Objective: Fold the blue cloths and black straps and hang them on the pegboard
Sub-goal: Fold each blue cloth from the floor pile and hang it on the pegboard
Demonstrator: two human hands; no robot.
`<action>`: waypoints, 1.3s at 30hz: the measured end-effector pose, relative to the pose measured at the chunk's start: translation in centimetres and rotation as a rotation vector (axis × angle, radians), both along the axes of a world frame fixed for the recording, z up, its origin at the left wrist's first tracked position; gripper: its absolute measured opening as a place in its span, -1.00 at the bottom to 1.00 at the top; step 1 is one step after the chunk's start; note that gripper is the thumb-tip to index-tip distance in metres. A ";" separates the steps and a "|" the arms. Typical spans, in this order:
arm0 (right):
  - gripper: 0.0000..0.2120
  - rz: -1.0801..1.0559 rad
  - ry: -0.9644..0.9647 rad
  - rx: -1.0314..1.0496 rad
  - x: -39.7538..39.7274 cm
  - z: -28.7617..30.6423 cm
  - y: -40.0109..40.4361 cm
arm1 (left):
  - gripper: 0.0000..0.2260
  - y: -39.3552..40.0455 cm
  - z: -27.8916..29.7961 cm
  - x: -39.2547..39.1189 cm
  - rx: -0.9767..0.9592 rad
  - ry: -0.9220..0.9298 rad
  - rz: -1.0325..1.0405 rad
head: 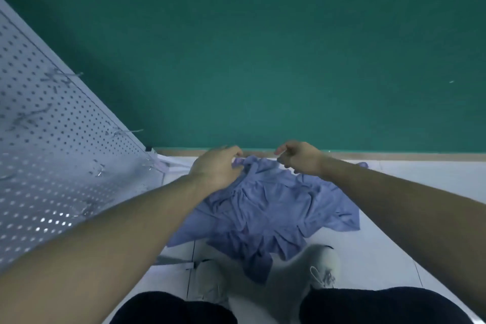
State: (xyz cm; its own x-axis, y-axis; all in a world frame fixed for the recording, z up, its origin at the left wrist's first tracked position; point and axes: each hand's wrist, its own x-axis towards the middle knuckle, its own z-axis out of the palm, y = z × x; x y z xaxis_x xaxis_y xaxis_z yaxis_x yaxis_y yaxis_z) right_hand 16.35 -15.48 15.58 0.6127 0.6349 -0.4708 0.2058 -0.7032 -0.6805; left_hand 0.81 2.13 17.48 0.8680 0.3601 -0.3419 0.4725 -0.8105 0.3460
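A blue cloth point(265, 208) lies crumpled on the white floor, below the green wall. My left hand point(218, 168) grips its far edge on the left, with fingers curled round a bunched fold. My right hand point(299, 156) pinches the same far edge further right. Both arms reach forward and down over the cloth. The white pegboard point(52, 139) stands at the left, with several metal hooks point(126, 132) sticking out of it. No black straps are in view.
My two white shoes point(315, 268) stand on the floor tiles point(381, 252) at the near edge of the cloth. A wooden skirting strip point(394, 156) runs along the bottom of the green wall point(263, 47). A small scrap of blue cloth point(364, 165) shows beyond my right forearm.
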 end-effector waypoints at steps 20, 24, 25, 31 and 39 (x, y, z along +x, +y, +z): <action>-0.84 0.176 0.093 -0.376 -2.1 -25.4 3.8 | -0.76 -0.1 -29.6 2.2 -0.487 0.260 0.046; -0.81 0.000 0.072 -0.126 -1.9 -23.4 2.3 | -0.71 -0.2 -27.4 0.8 -0.521 0.067 0.105; -0.78 -0.031 0.068 -0.054 -1.7 -22.3 2.1 | -0.71 -0.1 -26.6 0.6 -0.546 0.035 0.133; -0.75 -0.077 0.004 0.204 -1.1 -12.9 2.3 | -0.36 0.2 -18.3 1.0 -0.547 -0.172 0.166; -0.80 0.133 -0.215 0.441 -2.8 2.3 1.1 | -0.73 -2.5 -5.1 0.2 -0.463 -0.460 0.048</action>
